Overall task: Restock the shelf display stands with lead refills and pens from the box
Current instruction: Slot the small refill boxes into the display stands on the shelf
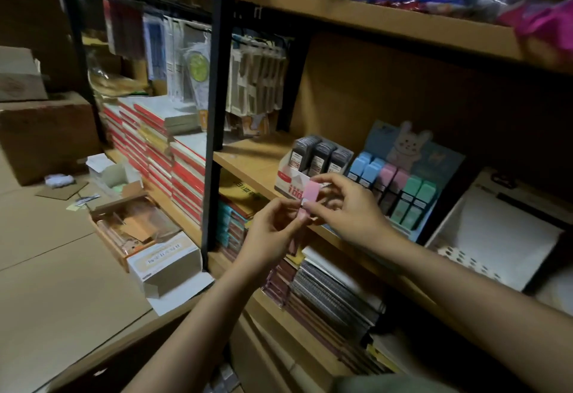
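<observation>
Pink refill case: a small pink lead refill case (311, 194) sits between my two hands, held in the air just in front of the front edge of the middle shelf (248, 160), not yet in any stand.
Right hand: my right hand (347, 206) pinches the case from the top, thumb and forefinger curled round its upper end.
Left hand: my left hand (273, 228) pinches at the lower end of the case, fingers curled; I cannot tell whether there is a second piece under it.
Step in hand: I judge I am sorting or separating this one case before slotting it in, so the restock is partway through.
Target stand: the bunny display stand (403, 175) at the shelf's front edge, with blue, pink and green cases in rows; the pink row is in its middle.
Next move: one hand must let go, and the other should carry the case upright to the pink row and slide it in without knocking its neighbours.
Beside it: a red-and-white stand of grey refill cases (319, 156) stands just left of the bunny stand.
Supply: an open box (145, 237) lies on the floor near the shelf's left post.
</observation>
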Tool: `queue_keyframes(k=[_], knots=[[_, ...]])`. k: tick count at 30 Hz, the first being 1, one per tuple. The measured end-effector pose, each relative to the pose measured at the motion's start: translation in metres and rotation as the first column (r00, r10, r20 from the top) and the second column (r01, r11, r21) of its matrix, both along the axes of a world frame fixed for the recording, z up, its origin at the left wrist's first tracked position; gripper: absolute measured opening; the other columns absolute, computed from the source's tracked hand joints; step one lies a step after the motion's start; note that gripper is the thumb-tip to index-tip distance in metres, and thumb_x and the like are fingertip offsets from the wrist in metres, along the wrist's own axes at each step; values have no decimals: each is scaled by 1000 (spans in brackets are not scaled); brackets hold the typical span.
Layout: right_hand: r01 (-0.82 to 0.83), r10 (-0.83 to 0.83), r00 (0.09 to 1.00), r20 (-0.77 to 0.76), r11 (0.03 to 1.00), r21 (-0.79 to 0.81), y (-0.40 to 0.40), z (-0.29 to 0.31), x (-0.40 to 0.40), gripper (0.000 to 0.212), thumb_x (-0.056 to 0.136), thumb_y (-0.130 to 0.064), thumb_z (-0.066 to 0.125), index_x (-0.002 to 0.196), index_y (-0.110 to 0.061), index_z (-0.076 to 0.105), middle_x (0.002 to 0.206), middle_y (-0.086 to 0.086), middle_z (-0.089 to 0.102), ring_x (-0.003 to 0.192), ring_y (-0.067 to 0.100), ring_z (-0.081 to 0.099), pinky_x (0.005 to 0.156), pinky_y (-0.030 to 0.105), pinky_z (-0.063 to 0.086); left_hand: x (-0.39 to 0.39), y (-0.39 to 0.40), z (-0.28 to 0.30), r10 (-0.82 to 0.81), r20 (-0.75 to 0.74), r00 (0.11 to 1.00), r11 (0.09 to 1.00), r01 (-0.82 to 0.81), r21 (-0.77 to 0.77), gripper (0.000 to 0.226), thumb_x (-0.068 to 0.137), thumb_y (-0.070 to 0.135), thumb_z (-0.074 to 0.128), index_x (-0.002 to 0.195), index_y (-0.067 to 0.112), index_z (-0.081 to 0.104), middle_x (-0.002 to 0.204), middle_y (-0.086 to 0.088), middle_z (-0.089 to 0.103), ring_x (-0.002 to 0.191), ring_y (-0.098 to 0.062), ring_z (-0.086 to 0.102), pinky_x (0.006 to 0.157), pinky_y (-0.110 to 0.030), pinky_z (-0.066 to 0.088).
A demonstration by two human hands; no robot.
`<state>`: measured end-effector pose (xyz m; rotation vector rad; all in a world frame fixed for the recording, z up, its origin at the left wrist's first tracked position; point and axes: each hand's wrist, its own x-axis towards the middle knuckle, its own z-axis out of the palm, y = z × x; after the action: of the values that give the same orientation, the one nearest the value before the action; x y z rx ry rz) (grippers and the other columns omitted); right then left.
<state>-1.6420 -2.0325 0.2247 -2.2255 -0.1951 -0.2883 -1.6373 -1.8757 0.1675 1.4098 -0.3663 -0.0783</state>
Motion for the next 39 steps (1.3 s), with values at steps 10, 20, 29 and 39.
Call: queue_keyframes(k=[10, 20, 29, 39], knots=[[445, -303, 855, 421, 845, -296, -101, 63, -24, 31, 78, -21, 80, 97, -25, 56, 82, -18, 60, 70, -5, 62, 58, 10, 50, -20, -51, -36, -162, 498, 852, 805, -179, 566, 57, 95, 44, 53, 146, 29, 33, 159, 2, 9, 147, -19, 11, 119, -39, 23], [489, -325, 844, 427, 792, -364, -120, 22, -12, 31, 82, -16, 77, 91, -22, 47, 92, 0, 61, 81, 17, 61, 69, 33, 55, -9, -50, -49, -316, 495, 809, 596, -236, 767, 63, 97, 58, 34, 152, 45, 6, 159, 10, -23, 147, -16, -20, 121, -46, 4], [486, -335, 862, 380, 757, -437, -116, 13, -1, 23, 82, -15, 76, 96, -15, 57, 96, 1, 60, 75, 6, 55, 66, 20, 44, -4, -64, -52, -347, 482, 804, 581, -219, 784, 63, 98, 56, 29, 147, 48, -9, 161, 7, -17, 148, -18, -19, 122, -49, 4], [565, -388, 825, 412, 582, -585, -110, 23, 0, 27, 82, -16, 76, 106, -6, 68, 111, 10, 56, 99, 29, 58, 82, 35, 46, -1, -66, -51, -331, 498, 801, 599, -229, 767, 64, 97, 53, 37, 151, 46, 3, 163, 6, -8, 149, -19, -12, 122, -48, 7]])
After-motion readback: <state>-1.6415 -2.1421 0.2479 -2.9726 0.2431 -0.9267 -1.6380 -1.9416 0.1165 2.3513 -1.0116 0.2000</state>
